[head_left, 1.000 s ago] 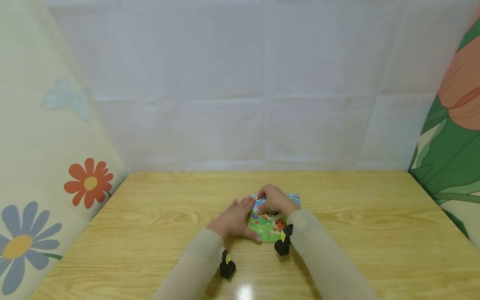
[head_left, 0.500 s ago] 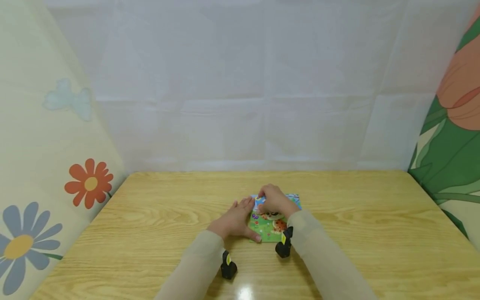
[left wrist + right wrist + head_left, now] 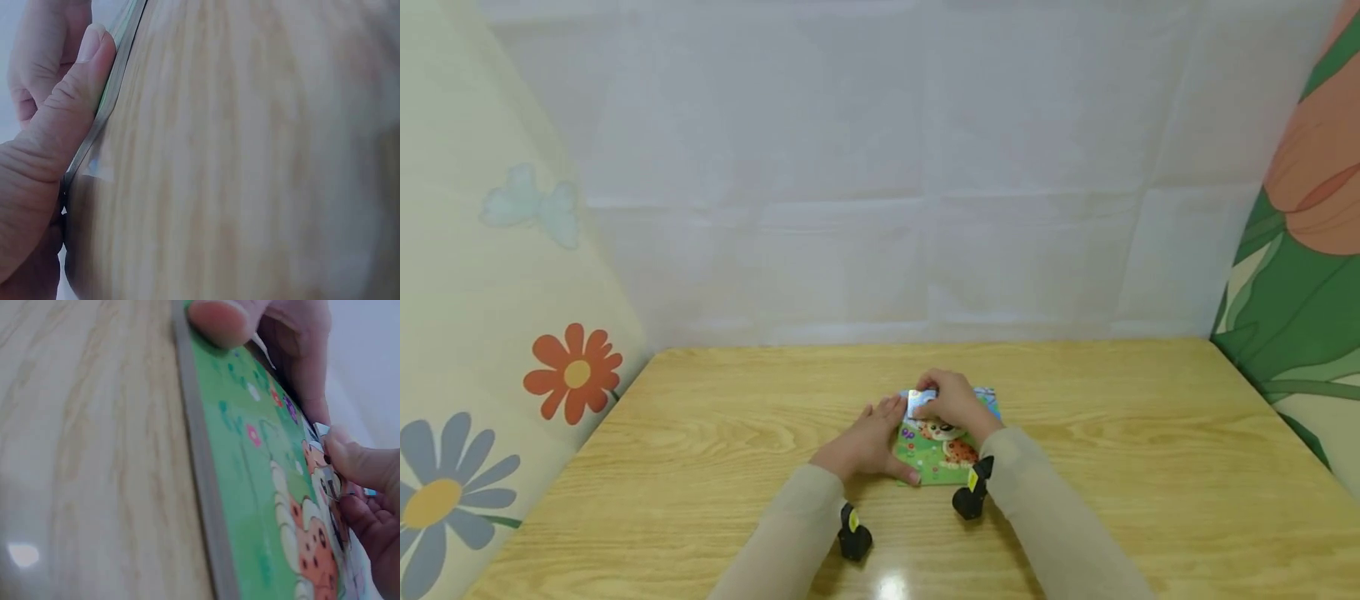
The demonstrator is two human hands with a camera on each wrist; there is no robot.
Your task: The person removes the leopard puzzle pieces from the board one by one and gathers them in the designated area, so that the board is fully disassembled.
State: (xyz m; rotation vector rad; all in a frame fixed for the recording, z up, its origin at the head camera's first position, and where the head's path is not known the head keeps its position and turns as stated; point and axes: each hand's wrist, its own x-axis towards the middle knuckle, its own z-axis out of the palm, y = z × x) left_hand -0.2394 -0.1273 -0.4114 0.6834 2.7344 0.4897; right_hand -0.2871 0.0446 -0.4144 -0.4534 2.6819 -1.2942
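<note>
A flat picture puzzle board (image 3: 928, 467) lies on the wooden table, printed with a spotted cartoon animal on green grass under blue sky. My left hand (image 3: 867, 440) rests along its left edge, fingers extended, with the thumb (image 3: 220, 322) on the near left corner. Over the board's upper left part, my right hand (image 3: 957, 404) pinches a pale, glare-lit puzzle piece (image 3: 917, 404) between thumb and fingers. The right hand covers much of the upper picture. In the right wrist view, the board's grey side edge (image 3: 203, 469) shows, with the pinching fingers beyond the animal.
The wooden table (image 3: 737, 417) reaches back to a white cloth backdrop (image 3: 820, 208). Flower-printed panels (image 3: 576, 375) stand at the left and right. Each wrist carries a small black camera mount (image 3: 855, 537). A bright light reflection lies near the front of the table.
The puzzle piece at the upper left now catches bright glare, as my right hand has shifted slightly right. My left hand stays at the board's edge. The head view has turned slightly.
</note>
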